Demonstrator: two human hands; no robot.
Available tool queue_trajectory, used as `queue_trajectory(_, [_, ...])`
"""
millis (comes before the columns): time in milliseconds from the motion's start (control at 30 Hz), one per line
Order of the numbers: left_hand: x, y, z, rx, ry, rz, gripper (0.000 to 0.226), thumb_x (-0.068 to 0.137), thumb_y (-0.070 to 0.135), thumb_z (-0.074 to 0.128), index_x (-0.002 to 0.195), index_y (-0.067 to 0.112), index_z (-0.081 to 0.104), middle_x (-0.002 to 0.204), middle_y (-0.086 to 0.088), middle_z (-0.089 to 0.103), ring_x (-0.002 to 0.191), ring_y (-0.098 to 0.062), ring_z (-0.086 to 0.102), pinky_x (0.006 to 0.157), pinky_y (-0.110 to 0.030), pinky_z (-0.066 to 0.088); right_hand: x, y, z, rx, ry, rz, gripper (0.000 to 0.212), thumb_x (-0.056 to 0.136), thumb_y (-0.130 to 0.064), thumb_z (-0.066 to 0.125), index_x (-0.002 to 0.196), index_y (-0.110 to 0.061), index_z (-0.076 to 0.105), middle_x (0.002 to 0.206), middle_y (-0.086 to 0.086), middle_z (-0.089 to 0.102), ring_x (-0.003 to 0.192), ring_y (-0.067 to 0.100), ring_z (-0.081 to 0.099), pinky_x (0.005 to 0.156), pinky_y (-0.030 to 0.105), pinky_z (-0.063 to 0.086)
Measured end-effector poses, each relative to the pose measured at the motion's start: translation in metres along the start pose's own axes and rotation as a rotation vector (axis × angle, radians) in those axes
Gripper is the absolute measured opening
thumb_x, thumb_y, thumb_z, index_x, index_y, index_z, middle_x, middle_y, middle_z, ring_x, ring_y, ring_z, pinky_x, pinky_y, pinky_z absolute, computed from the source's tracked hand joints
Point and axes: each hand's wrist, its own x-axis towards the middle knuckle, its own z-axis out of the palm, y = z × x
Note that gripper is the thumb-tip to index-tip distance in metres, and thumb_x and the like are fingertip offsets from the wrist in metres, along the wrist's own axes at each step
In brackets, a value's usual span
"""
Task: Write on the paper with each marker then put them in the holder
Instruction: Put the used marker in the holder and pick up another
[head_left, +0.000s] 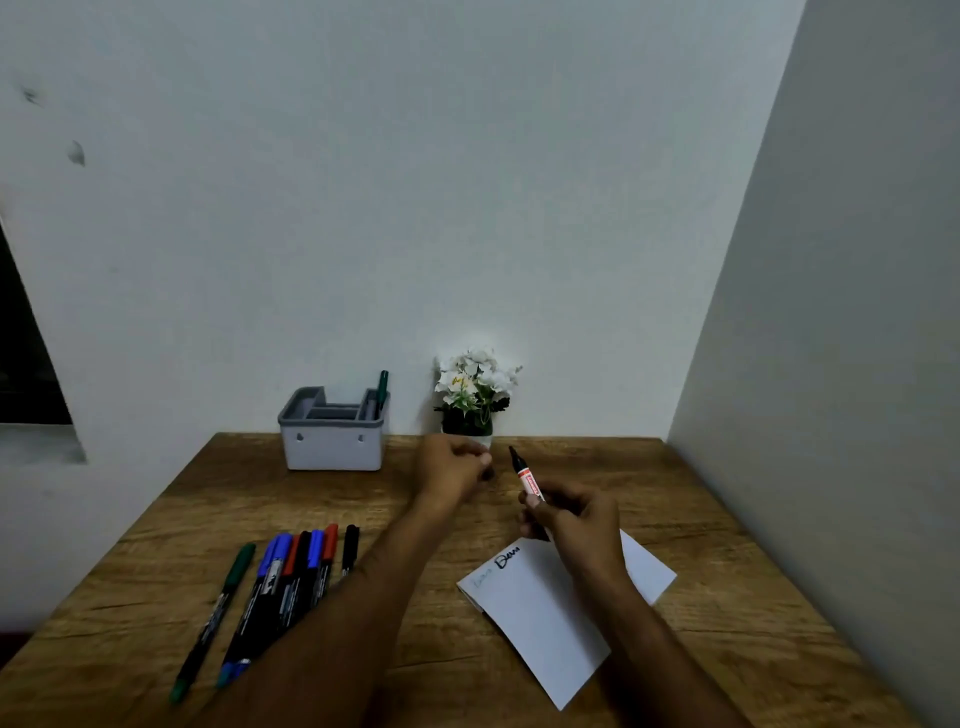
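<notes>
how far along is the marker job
Done: one green marker stands in the holder, and the paper shows two scribbles. In hand: the right hand holds an uncapped marker; the left hand seems to pinch its cap. Left: the row of markers on the table.

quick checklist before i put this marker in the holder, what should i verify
1. Marker held: ok, right hand grips its barrel, tip up.
2. Cap back on: not ok, the tip looks bare; left hand seems to pinch a small dark thing, likely the cap.
3. Paper written on: ok, dark writing near its far edge.
4. Holder has room: ok, only one green marker stands in its right compartment.
5. Path to holder: ok, bare table between; flower pot sits to the right.
</notes>
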Motion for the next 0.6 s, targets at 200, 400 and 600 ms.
queue_trajectory(200, [0.010,0.018,-0.017,-0.498,-0.073,-0.147,0.018,0.090,-0.013,0.058,0.094,-0.003,0.073,0.101,-0.024,0.070,0.081,-0.030,0.072,0.071,-0.035,0.063,-0.001,0.000,0.012,-0.035,-0.039,-0.049,0.020,0.094,0.001,0.068,0.103,-0.013,0.080,0.081,0.011,0.079,0.064,0.012,0.069,0.063,0.024,0.056])
queue_trajectory(400, [0.007,0.012,-0.020,-0.526,-0.107,-0.145,0.021,0.091,-0.011,0.057,0.098,0.001,0.073,0.098,-0.019,0.073,0.098,-0.031,0.071,0.071,-0.030,0.062,0.000,0.003,0.021,-0.058,-0.072,-0.066,0.019,0.094,-0.001,0.068,0.106,-0.010,0.081,0.081,0.006,0.079,0.066,0.012,0.067,0.066,0.027,0.055])
queue_trajectory(600, [0.003,0.006,-0.015,-0.505,-0.134,-0.173,0.022,0.090,-0.009,0.059,0.096,0.006,0.075,0.102,-0.015,0.074,0.100,-0.025,0.071,0.072,-0.032,0.061,0.001,-0.002,0.029,-0.053,-0.057,-0.059,0.024,0.096,0.001,0.064,0.098,-0.018,0.079,0.084,0.015,0.079,0.063,0.012,0.066,0.062,0.025,0.053])
